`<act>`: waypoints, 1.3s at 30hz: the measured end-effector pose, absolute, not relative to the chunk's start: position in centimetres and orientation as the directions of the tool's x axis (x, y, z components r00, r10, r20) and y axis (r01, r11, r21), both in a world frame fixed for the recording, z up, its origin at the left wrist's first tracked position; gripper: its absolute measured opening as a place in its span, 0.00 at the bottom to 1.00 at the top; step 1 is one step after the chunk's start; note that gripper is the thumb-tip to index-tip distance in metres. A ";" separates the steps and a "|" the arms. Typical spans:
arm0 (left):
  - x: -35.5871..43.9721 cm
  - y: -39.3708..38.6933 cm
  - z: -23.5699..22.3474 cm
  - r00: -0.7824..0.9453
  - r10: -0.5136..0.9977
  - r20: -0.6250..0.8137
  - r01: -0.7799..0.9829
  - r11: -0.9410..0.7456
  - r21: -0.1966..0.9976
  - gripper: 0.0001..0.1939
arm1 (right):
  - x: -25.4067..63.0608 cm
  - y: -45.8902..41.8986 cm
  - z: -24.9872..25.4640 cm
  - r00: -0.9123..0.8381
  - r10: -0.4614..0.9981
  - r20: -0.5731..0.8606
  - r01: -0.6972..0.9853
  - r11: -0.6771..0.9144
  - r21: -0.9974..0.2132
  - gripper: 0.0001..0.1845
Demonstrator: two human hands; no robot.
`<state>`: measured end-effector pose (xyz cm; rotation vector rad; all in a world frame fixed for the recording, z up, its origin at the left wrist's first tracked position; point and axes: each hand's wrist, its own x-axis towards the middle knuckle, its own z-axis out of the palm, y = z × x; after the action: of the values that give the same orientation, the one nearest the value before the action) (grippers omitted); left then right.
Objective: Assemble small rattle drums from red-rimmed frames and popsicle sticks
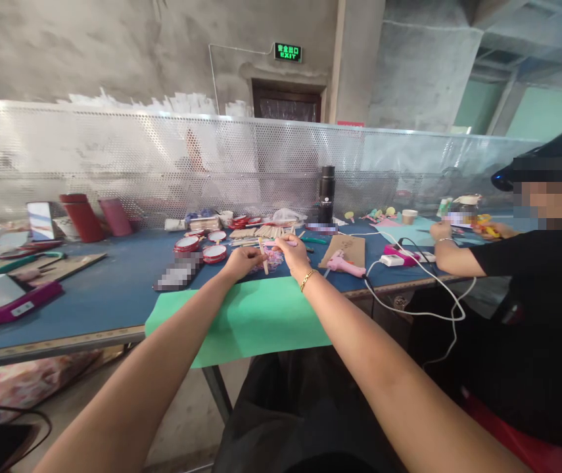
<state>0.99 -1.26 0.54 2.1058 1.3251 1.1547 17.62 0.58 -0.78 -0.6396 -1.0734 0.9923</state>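
Observation:
A flat wooden craft stick point(264, 261) stands upright in the closed fingers of my left hand point(245, 261). Beside it, my right hand point(292, 253) pinches a thin pink piece point(271, 244) that reaches toward the stick; its exact kind is too small to tell. Beneath both hands lies a pile of small pink and purple pieces point(277, 260). More wooden sticks point(273, 232) lie in a heap just behind. Small red-rimmed drums point(214, 253) with white faces sit to the left of my left hand. A green sheet point(256, 315) hangs over the table's front edge under my forearms.
A pink glue gun point(346, 264) rests by a brown board point(354, 246) on the blue table point(108, 289). White cables point(409, 311) loop off the right edge. A black bottle point(327, 195) stands behind. At right, a co-worker's hand point(441, 231) is near yellow-handled scissors point(488, 227).

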 end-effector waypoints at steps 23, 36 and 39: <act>1.0 -1.1 0.5 0.224 0.866 0.447 0.547 -0.492 0.678 0.23 | 17.6 0.6 -0.7 0.150 0.893 0.424 -0.344 0.449 -0.825 0.09; 1.0 -1.1 0.5 0.219 0.865 0.451 0.557 -0.491 0.670 0.23 | 17.6 0.4 -0.6 0.143 0.892 0.428 -0.334 0.451 -0.828 0.09; 1.0 -1.1 0.5 0.226 0.863 0.452 0.556 -0.495 0.667 0.24 | 17.6 0.5 -0.6 0.167 0.892 0.420 -0.328 0.452 -0.830 0.09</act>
<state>0.99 -1.07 0.54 2.1414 1.3134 1.1585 17.64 0.47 -0.60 -0.6552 -1.0646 0.9616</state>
